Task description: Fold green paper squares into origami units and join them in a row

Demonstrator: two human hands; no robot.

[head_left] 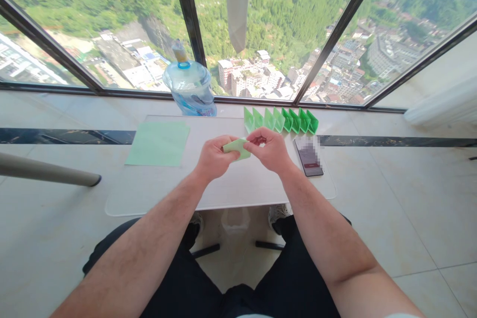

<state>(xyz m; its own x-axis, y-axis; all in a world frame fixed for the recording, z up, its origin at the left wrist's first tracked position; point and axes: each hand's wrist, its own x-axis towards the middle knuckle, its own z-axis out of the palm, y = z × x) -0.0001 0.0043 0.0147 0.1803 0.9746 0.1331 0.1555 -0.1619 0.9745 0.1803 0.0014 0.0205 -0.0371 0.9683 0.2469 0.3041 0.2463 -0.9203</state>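
Observation:
A small folded piece of light green paper [243, 153] is held up over the middle of the white table [231, 189]. My left hand [216, 156] grips its left side, thumb on top. The thumb and fingertips of my right hand [270, 148] pinch its upper right edge. Left of my hands, light green paper sheets [158, 144] lie flat on the table. Behind my right hand stands a row of several folded green paper pieces [279, 120], light green on the left and darker green on the right.
A phone [309, 157] lies on the table's right side. Beyond the far edge a large water bottle [190, 84] stands on the floor by the windows. A grey pole [48, 170] reaches in at the left. My legs are under the near edge.

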